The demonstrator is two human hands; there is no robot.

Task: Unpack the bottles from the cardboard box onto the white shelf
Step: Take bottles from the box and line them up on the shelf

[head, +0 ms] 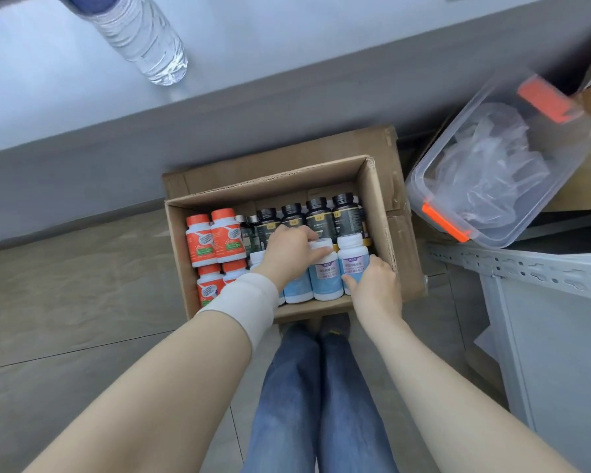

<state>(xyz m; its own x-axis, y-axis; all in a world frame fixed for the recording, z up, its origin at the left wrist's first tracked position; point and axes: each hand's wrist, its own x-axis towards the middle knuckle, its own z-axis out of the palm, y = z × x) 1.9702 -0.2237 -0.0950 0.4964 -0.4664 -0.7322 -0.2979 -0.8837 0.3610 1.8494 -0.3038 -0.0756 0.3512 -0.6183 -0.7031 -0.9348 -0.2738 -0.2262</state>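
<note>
An open cardboard box (pixel 377 199) stands on the floor in front of me, packed with upright bottles. Orange-capped bottles (pixel 212 240) fill its left side, dark bottles (pixel 318 216) line the back, and white-and-blue bottles fill the front right. My left hand (pixel 289 254) grips the cap of one white-and-blue bottle (pixel 325 278). My right hand (pixel 372 285) curls round the neighbouring white-and-blue bottle (pixel 352 257) at the box's right wall. Both bottles stand inside the box. The white shelf (pixel 539 278) shows at the right.
A clear plastic bin (pixel 420 179) with orange latches, holding plastic bags, sits to the right of the box. A grey ledge (pixel 287 63) runs across the back with a water bottle (pixel 140 35) on it. My jeans-clad legs are below the box.
</note>
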